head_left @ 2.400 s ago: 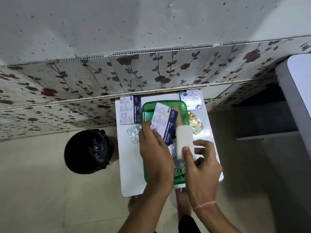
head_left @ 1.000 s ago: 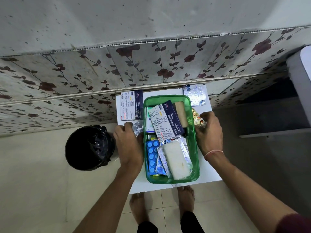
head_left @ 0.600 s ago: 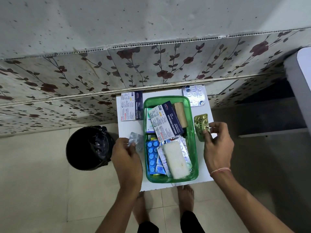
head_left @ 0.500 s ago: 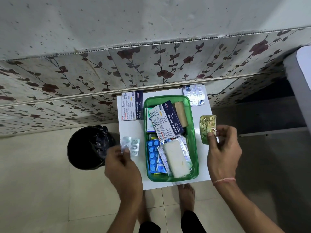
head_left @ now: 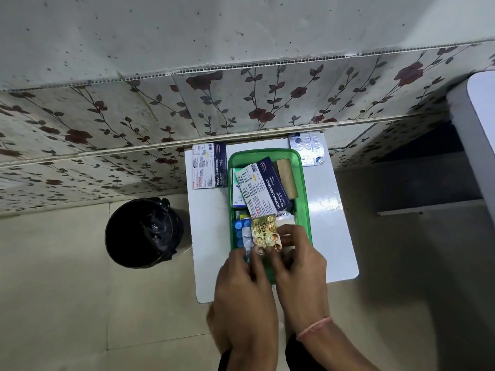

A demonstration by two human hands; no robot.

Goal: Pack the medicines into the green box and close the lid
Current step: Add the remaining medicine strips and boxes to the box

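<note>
the white tabletop (head_left: 329, 210) carries the green box (head_left: 305, 210), lid off. inside, a carton (head_left: 265, 188) reads "medicated dressings"; smaller print is illegible. right hand (head_left: 300, 274) fingers pinch a gold blister strip (head_left: 265, 234) over the box; left hand (head_left: 241, 287) fingers grip a half-hidden silver strip (head_left: 247, 236).

The white and dark blue cardboard box (head_left: 263, 187) inside the green plastic box (head_left: 304, 188) says "MEDICATED DRESSINGS". The same kind of box (head_left: 209, 166) on the white table (head_left: 326, 210) says it too.

left hand (head_left: 242, 285): fingers pinched | right hand (head_left: 300, 266): fingers pinched, side by side
</note>
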